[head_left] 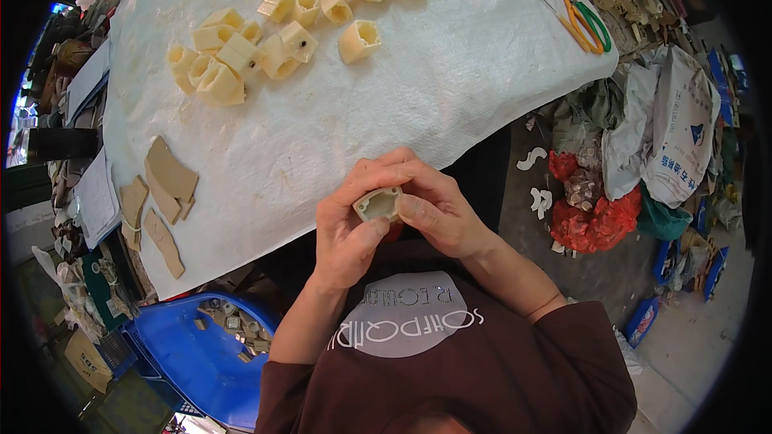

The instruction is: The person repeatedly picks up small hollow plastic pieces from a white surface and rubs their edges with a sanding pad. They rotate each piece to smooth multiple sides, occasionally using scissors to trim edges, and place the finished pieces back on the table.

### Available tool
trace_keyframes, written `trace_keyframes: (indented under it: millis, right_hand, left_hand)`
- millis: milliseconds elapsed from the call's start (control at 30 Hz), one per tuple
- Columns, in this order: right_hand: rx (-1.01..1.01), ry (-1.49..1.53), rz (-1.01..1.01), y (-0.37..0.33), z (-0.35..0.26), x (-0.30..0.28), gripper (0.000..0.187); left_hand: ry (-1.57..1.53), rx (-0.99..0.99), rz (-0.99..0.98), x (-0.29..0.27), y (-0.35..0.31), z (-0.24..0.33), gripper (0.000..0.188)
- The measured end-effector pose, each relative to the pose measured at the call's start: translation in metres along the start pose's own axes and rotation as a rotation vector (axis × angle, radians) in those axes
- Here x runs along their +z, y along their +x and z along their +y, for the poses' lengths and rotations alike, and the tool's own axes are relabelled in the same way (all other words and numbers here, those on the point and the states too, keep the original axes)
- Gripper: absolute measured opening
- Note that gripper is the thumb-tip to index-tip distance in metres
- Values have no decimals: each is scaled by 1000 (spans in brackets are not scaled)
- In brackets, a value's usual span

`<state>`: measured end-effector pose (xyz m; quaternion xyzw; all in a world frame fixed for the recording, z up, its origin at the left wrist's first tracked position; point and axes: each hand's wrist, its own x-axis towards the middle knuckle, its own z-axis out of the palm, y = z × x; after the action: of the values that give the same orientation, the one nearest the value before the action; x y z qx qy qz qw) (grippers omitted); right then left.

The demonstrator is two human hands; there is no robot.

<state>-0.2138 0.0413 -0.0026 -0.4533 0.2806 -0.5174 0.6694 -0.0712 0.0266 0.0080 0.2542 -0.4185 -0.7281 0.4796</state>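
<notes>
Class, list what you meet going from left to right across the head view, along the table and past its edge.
Brown sandpaper-like pieces → heap of cream square plastic parts → scissors with orange and green handles → white printed sack.

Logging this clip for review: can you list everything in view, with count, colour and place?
held block: one, cream, hollow, square, between both hands near the table's front edge
loose blocks: roughly twenty, cream, hollow, piled at the far side of the table
table cover: one, white woven sheet, over the table
sandpaper-like pieces: several, tan, flat, at the table's left edge
scissors: two pairs, orange and green handles, far right corner
blue bin: one, lower left on the floor, small parts inside
red mesh bags: a few, on the floor at right
white sack: one, right
left hand: gripping the block
right hand: gripping the block
</notes>
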Motion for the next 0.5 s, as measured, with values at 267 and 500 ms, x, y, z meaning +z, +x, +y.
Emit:
trace_keyframes:
  millis: [267, 500]
  right_hand:
    - [-205, -256, 93, 3, 11, 8, 23]
    - [-145, -259, 16, 0, 1, 0, 46]
  left_hand:
    - [98, 57, 54, -3, -4, -10, 38]
    - [-242, -36, 42, -6, -2, -3, 54]
